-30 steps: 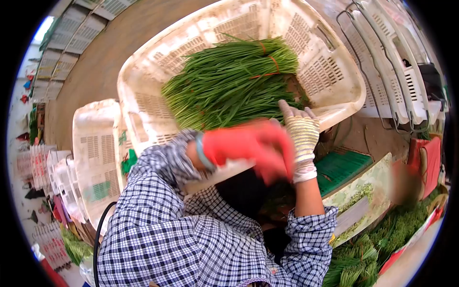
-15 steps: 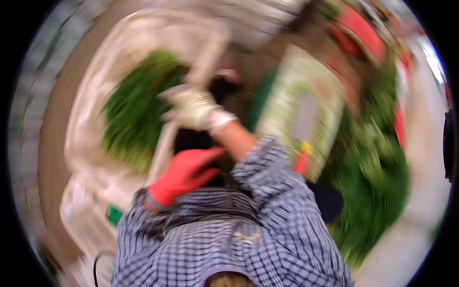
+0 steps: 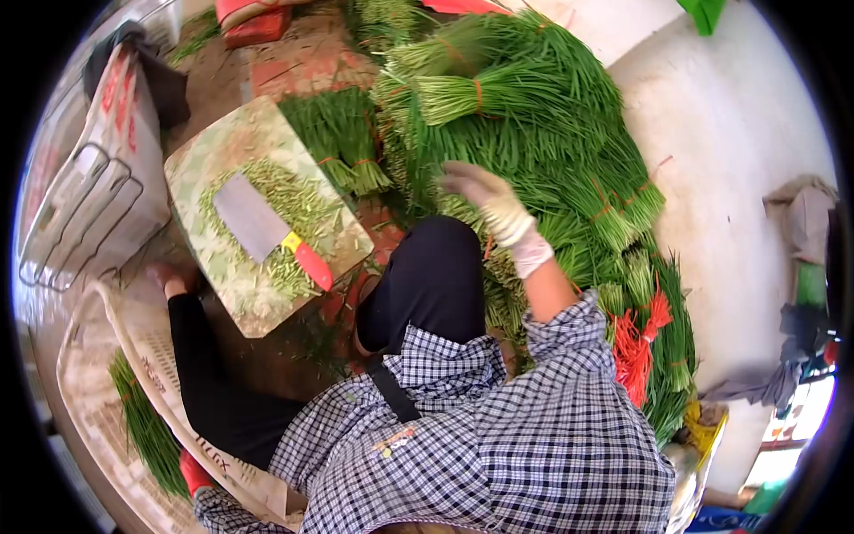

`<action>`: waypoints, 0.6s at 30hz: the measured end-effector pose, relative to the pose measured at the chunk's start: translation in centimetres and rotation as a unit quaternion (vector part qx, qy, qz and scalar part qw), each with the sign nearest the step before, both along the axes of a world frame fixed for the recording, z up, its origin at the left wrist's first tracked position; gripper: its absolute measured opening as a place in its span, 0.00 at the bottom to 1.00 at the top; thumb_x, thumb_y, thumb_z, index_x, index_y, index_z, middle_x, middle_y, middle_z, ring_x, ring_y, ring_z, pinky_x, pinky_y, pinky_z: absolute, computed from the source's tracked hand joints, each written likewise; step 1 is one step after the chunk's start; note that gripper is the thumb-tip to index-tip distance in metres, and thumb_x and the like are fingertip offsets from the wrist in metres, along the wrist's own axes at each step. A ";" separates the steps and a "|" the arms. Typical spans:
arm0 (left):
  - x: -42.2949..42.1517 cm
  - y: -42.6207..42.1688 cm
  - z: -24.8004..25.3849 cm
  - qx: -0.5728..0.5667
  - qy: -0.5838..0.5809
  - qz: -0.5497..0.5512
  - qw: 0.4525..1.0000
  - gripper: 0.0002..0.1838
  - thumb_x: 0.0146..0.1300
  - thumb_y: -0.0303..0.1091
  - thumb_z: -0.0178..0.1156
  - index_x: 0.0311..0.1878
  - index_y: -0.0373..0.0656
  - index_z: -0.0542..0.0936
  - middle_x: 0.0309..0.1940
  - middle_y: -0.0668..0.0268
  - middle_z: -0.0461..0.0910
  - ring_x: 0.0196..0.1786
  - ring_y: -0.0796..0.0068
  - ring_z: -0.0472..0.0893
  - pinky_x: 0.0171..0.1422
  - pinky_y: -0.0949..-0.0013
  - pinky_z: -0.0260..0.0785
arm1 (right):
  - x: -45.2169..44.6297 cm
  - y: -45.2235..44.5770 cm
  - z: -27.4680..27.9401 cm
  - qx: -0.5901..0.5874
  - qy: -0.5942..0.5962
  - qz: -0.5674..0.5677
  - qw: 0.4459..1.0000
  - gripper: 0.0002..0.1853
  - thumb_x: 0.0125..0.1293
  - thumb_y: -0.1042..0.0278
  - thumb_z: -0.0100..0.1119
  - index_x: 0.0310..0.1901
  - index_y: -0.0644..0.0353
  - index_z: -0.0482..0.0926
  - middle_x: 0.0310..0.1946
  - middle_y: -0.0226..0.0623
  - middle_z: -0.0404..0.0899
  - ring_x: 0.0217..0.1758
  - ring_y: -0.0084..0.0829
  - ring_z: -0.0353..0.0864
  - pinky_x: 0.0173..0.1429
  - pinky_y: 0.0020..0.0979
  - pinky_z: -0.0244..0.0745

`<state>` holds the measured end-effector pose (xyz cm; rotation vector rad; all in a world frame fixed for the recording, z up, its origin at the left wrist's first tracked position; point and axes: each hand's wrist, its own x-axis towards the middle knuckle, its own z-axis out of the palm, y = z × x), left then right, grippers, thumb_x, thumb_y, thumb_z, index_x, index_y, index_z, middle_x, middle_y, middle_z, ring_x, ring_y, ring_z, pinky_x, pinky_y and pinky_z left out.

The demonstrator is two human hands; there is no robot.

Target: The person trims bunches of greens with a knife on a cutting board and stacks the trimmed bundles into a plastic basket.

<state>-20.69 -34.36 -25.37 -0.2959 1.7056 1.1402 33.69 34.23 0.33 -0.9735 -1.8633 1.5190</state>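
My right hand (image 3: 494,203), in a pale glove, hovers over a large pile of green chive bundles (image 3: 534,116). Its fingers are stretched out, slightly blurred, with nothing held. At the lower left, my left hand (image 3: 194,473) in a red glove shows only in part at the rim of a white woven basket (image 3: 169,400). Its fingers are hidden. Beside that hand, inside the basket, lies a chive bundle (image 3: 147,427) tied with an orange band. A cleaver (image 3: 253,218) with a red and yellow handle rests on a board (image 3: 258,311) strewn with cut stem ends.
A hank of red ties (image 3: 633,347) hangs on the pile at the right. Smaller chive bundles (image 3: 351,147) lie behind the board. A white sack (image 3: 124,169) with a wire rack (image 3: 84,222) stands at the far left. A pale wall (image 3: 712,178) borders the right.
The view has swung right. My right hand has left the chives over the basket and is now above the pile. My red-gloved left hand is now at the basket's rim.
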 end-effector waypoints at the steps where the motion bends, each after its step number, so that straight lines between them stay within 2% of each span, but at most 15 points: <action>1: 0.8 0.0 0.0 -0.011 -0.037 0.000 0.999 0.17 0.72 0.31 0.55 0.61 0.37 0.77 0.55 0.56 0.79 0.57 0.71 0.78 0.61 0.67 0.73 | 3.4 0.9 -1.2 -0.011 -0.007 -0.075 0.997 0.28 0.72 0.53 0.56 0.67 0.62 0.71 0.54 0.44 0.82 0.57 0.37 0.81 0.67 0.38 0.71; 4: 1.8 -0.5 -0.5 -0.057 -0.015 0.063 0.996 0.18 0.72 0.30 0.54 0.62 0.37 0.76 0.56 0.56 0.79 0.58 0.71 0.78 0.62 0.67 0.72 | 13.0 2.1 -5.2 -0.075 -0.047 -0.261 0.961 0.31 0.71 0.49 0.56 0.66 0.64 0.72 0.55 0.49 0.81 0.57 0.40 0.82 0.66 0.38 0.73; 6: 1.7 -1.3 -0.3 -0.084 0.034 0.108 0.990 0.18 0.72 0.30 0.54 0.63 0.37 0.75 0.57 0.56 0.78 0.58 0.70 0.78 0.62 0.66 0.72 | 18.3 1.9 -9.0 -0.127 -0.025 -0.340 0.932 0.30 0.71 0.51 0.58 0.65 0.64 0.72 0.55 0.50 0.81 0.57 0.40 0.82 0.64 0.38 0.75; 7: 1.3 -1.8 0.0 -0.094 0.062 0.129 0.985 0.18 0.72 0.30 0.54 0.63 0.37 0.75 0.57 0.56 0.78 0.58 0.70 0.78 0.63 0.66 0.72 | 20.2 1.6 -11.2 -0.111 -0.028 -0.384 0.916 0.27 0.69 0.52 0.60 0.64 0.62 0.75 0.53 0.50 0.82 0.50 0.37 0.84 0.57 0.34 0.77; 8: 1.0 -2.5 0.3 -0.103 0.091 0.148 0.979 0.19 0.72 0.29 0.53 0.64 0.37 0.75 0.58 0.56 0.78 0.59 0.70 0.78 0.63 0.66 0.72 | 22.1 1.2 -13.4 -0.117 -0.027 -0.390 0.913 0.27 0.69 0.52 0.60 0.64 0.62 0.75 0.53 0.50 0.82 0.50 0.37 0.84 0.57 0.34 0.77; 9: 0.8 -3.0 0.8 -0.111 0.120 0.163 0.973 0.19 0.72 0.29 0.53 0.64 0.37 0.75 0.58 0.56 0.78 0.59 0.69 0.78 0.63 0.66 0.71 | 24.3 1.2 -15.6 -0.107 -0.035 -0.441 0.890 0.25 0.69 0.54 0.60 0.63 0.60 0.77 0.50 0.47 0.83 0.46 0.35 0.84 0.53 0.33 0.76; 10: 0.2 -3.7 1.3 -0.113 0.151 0.172 0.967 0.19 0.72 0.29 0.53 0.64 0.37 0.74 0.58 0.56 0.78 0.59 0.69 0.78 0.64 0.66 0.71 | 25.3 0.9 -16.5 -0.096 -0.043 -0.488 0.866 0.23 0.69 0.55 0.61 0.61 0.59 0.78 0.47 0.45 0.84 0.42 0.32 0.83 0.49 0.32 0.76; 11: -0.4 -4.2 1.8 -0.112 0.181 0.182 0.960 0.19 0.72 0.29 0.53 0.65 0.37 0.74 0.59 0.56 0.78 0.60 0.69 0.78 0.64 0.66 0.71 | 26.3 0.9 -17.1 -0.100 -0.046 -0.488 0.866 0.23 0.69 0.55 0.61 0.61 0.59 0.78 0.47 0.45 0.84 0.42 0.32 0.83 0.49 0.32 0.76; 13: -1.9 -4.7 2.6 -0.095 0.241 0.180 0.949 0.20 0.72 0.28 0.53 0.66 0.37 0.73 0.60 0.56 0.77 0.60 0.68 0.77 0.65 0.66 0.71 | 27.1 1.2 -16.9 -0.087 -0.181 -0.578 0.791 0.22 0.70 0.56 0.54 0.57 0.61 0.80 0.55 0.48 0.82 0.54 0.37 0.83 0.59 0.34 0.75; 14: -2.1 -4.2 3.4 -0.081 0.273 0.175 0.943 0.20 0.72 0.28 0.52 0.66 0.37 0.73 0.60 0.56 0.77 0.60 0.68 0.77 0.65 0.66 0.70 | 28.2 2.2 -17.7 -0.086 -0.180 -0.575 0.793 0.22 0.70 0.56 0.54 0.57 0.61 0.80 0.55 0.48 0.82 0.54 0.37 0.83 0.59 0.34 0.75; 16: -2.8 -2.5 4.8 -0.068 0.368 0.131 0.918 0.21 0.72 0.28 0.52 0.67 0.37 0.73 0.61 0.56 0.77 0.61 0.68 0.77 0.66 0.65 0.70 | 30.0 4.0 -19.3 0.006 -0.220 -0.540 0.813 0.22 0.68 0.55 0.54 0.57 0.60 0.80 0.56 0.47 0.81 0.58 0.41 0.81 0.62 0.34 0.72; 18: -0.1 4.9 8.9 -0.080 0.493 0.034 0.866 0.21 0.72 0.29 0.53 0.67 0.37 0.72 0.62 0.56 0.76 0.62 0.67 0.76 0.67 0.65 0.69 | 26.0 4.2 -14.8 0.072 -0.248 -0.511 0.820 0.24 0.68 0.52 0.53 0.58 0.59 0.80 0.58 0.49 0.80 0.62 0.46 0.77 0.66 0.37 0.69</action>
